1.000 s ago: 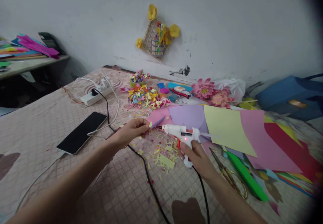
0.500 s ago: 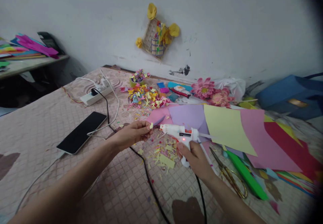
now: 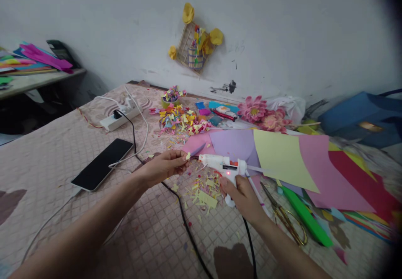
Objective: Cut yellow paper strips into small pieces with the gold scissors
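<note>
My right hand (image 3: 240, 191) grips the handle of a white hot glue gun (image 3: 216, 161), which has a red light lit and a clear glue stick (image 3: 256, 169) jutting from its back. The gun's dark nozzle points left, at the fingertips of my left hand (image 3: 169, 164). Those fingers pinch a small pale yellow paper piece (image 3: 188, 156) right at the nozzle; whether the two touch is hard to tell. Below the gun, yellow paper scraps (image 3: 207, 199) and tiny snippets lie on the patterned tablecloth (image 3: 150, 233).
A phone (image 3: 103, 164) and a power strip (image 3: 121, 119) with cables are on the left. Behind my hands sits a heap of small colourful paper pieces (image 3: 180, 119). Coloured sheets (image 3: 282, 155), gold-handled scissors (image 3: 287, 218) and a green cutter-like tool (image 3: 307, 218) lie to the right.
</note>
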A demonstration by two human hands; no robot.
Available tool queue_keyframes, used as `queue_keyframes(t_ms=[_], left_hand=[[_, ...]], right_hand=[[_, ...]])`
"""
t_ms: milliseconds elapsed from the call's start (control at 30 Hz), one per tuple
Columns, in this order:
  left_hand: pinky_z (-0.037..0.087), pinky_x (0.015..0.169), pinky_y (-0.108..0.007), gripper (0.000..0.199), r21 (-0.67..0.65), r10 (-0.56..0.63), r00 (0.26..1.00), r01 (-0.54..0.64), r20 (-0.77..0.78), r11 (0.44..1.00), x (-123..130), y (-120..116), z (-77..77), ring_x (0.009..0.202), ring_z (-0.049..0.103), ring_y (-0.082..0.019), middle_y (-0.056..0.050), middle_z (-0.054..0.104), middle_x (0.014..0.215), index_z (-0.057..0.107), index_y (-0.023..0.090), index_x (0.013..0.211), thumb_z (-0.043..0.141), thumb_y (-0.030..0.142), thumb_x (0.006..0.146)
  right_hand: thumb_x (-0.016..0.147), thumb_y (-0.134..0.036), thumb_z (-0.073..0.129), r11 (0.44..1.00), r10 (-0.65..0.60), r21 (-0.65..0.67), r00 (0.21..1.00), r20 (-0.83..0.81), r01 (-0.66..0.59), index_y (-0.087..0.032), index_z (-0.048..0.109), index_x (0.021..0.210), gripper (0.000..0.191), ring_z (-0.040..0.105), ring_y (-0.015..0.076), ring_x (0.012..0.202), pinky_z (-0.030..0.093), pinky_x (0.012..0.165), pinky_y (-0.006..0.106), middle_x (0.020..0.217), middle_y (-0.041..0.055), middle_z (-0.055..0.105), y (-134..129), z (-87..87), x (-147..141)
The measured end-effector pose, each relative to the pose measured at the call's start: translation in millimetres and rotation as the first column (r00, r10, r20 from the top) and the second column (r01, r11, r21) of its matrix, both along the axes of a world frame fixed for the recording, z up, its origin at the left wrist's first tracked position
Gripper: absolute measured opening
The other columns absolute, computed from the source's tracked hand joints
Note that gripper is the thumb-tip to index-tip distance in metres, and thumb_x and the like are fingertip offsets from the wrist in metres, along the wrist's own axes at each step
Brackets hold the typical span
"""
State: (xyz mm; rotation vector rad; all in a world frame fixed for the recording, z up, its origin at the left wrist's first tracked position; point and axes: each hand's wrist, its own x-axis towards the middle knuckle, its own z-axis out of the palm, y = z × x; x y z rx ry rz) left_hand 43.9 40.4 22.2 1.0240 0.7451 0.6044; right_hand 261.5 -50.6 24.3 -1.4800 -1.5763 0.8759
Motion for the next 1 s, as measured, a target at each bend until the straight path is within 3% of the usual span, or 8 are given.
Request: queue_keyframes(t_ms=[533, 633, 700, 767, 867, 933, 1000], left_hand=[[0.038, 0.060, -0.021, 0.018, 0.012, 0.002, 1.000, -0.002, -0.030, 1.000, 1, -1, 3.8, 0.061, 0.047, -0.006, 0.000, 0.053, 0.072, 0.053, 0.015, 0.077, 0.061, 0.031, 0.073], [0.039, 0.061, -0.022, 0.018, 0.092, 0.001, 0.998, 0.005, -0.069, 0.996, 0, 2, 6.8, 0.061, 0.048, -0.007, 0.001, 0.054, 0.071, 0.053, 0.015, 0.076, 0.058, 0.033, 0.075], [0.039, 0.059, -0.022, 0.019, 0.227, 0.008, 0.987, 0.030, -0.163, 0.973, -2, 7, 9.7, 0.058, 0.048, -0.007, 0.001, 0.054, 0.067, 0.053, 0.015, 0.073, 0.055, 0.034, 0.076], [0.038, 0.055, -0.022, 0.019, 0.411, 0.053, 0.946, 0.088, -0.319, 0.908, -3, 14, 12.5, 0.055, 0.047, -0.008, 0.001, 0.054, 0.063, 0.054, 0.014, 0.071, 0.053, 0.033, 0.076], [0.036, 0.054, -0.022, 0.014, 0.652, 0.249, 0.805, 0.211, -0.539, 0.728, -1, 25, 14.7, 0.056, 0.049, -0.010, -0.001, 0.056, 0.062, 0.057, 0.014, 0.070, 0.051, 0.027, 0.073], [0.035, 0.055, -0.023, 0.013, 0.732, 0.375, 0.694, 0.323, -0.614, 0.600, 2, 29, 14.7, 0.058, 0.050, -0.012, -0.002, 0.058, 0.065, 0.058, 0.015, 0.068, 0.048, 0.022, 0.073], [0.035, 0.057, -0.023, 0.014, 0.741, 0.427, 0.619, 0.436, -0.659, 0.511, 7, 30, 13.7, 0.059, 0.051, -0.013, -0.003, 0.059, 0.067, 0.058, 0.015, 0.065, 0.046, 0.018, 0.071]], right_hand=[[0.082, -0.045, 0.044, 1.000, -0.016, 0.010, 1.000, 0.020, 0.015, -0.018, 0.045, 0.053, 0.040, 0.037, 0.0097, 0.044, 0.030, 0.040, 0.020, 0.046, -0.0034, 0.039, -1, -0.9, 2], [0.082, -0.044, 0.044, 1.000, -0.014, 0.016, 1.000, 0.010, 0.014, -0.018, 0.045, 0.052, 0.039, 0.037, 0.0095, 0.044, 0.030, 0.040, 0.020, 0.046, -0.0036, 0.040, -2, -1.8, 2], [0.083, -0.043, 0.044, 1.000, -0.013, 0.004, 1.000, -0.007, 0.013, -0.018, 0.046, 0.053, 0.039, 0.038, 0.0096, 0.044, 0.031, 0.041, 0.020, 0.047, -0.0036, 0.041, -3, -3.7, 5], [0.083, -0.043, 0.045, 0.999, -0.026, -0.023, 0.999, -0.027, 0.026, -0.017, 0.046, 0.054, 0.039, 0.039, 0.0098, 0.045, 0.031, 0.042, 0.020, 0.047, -0.0035, 0.042, -6, -6.6, 9], [0.083, -0.045, 0.044, 0.996, -0.046, -0.074, 0.998, -0.047, 0.042, -0.018, 0.046, 0.055, 0.039, 0.041, 0.0107, 0.047, 0.033, 0.044, 0.021, 0.049, -0.0034, 0.043, -11, -11.6, 18], [0.083, -0.047, 0.044, 0.993, -0.070, -0.101, 0.997, -0.041, 0.066, -0.018, 0.046, 0.055, 0.040, 0.042, 0.0112, 0.046, 0.033, 0.043, 0.021, 0.048, -0.0034, 0.043, -15, -13.8, 24], [0.083, -0.048, 0.044, 0.990, -0.098, -0.108, 0.995, -0.028, 0.095, -0.018, 0.046, 0.054, 0.041, 0.043, 0.0115, 0.046, 0.033, 0.043, 0.022, 0.048, -0.0032, 0.044, -20, -14.7, 29]])
